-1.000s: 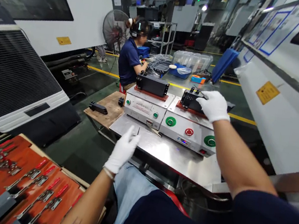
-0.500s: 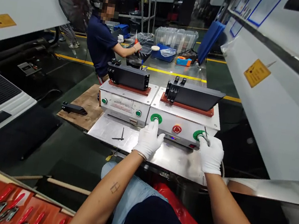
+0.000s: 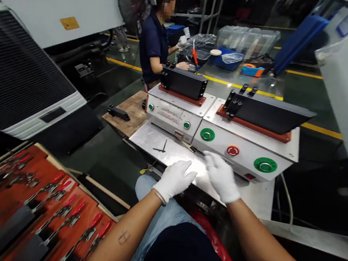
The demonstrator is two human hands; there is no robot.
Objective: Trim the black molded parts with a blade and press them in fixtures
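My left hand (image 3: 175,179), in a white glove, is over the front edge of the metal tabletop (image 3: 146,137). Its fingers are loosely curved, the thumb stands apart, and nothing shows in it. My right hand (image 3: 222,177), also gloved, reaches leftward in front of the right-hand white control box (image 3: 217,148). Motion smears its fingers, so whether it holds something is unclear. That box has two green buttons, a red stop button (image 3: 233,150) and a long black part (image 3: 262,111) on a red-brown base. Two thin black hex keys (image 3: 162,148) lie left of my hands.
A second white box (image 3: 166,114) bears another black part (image 3: 184,82). A small black part (image 3: 119,113) lies on a wooden board (image 3: 134,109). Lower left, a red-brown fixture (image 3: 30,196) holds several red-handled clamps. A co-worker (image 3: 154,44) stands behind, beside a table with blue bins.
Both hands have left the green buttons. My right hand has swung left, toward my left hand. The view has turned left, bringing more of the clamp fixture into sight.
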